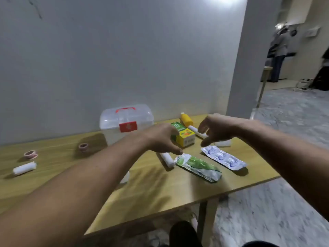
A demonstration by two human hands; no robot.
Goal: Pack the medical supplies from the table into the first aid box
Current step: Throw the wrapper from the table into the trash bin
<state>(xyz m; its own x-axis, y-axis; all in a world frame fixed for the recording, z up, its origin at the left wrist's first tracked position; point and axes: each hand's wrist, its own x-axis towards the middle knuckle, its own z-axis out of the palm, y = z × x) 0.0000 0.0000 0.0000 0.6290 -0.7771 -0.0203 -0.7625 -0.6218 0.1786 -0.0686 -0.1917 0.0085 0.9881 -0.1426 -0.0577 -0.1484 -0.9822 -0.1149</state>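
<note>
Wooden table (160,189) — both hands, left (160,139) and right (215,129), hover empty.

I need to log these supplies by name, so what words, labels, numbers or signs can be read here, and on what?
None can be read for certain.
First aid box: red label with a pale emblem, blurred.
Green and yellow carton: white characters on the green top, too blurred.
Blue blister pack: blue marks, unreadable.
Green sachet: print unreadable.
</note>
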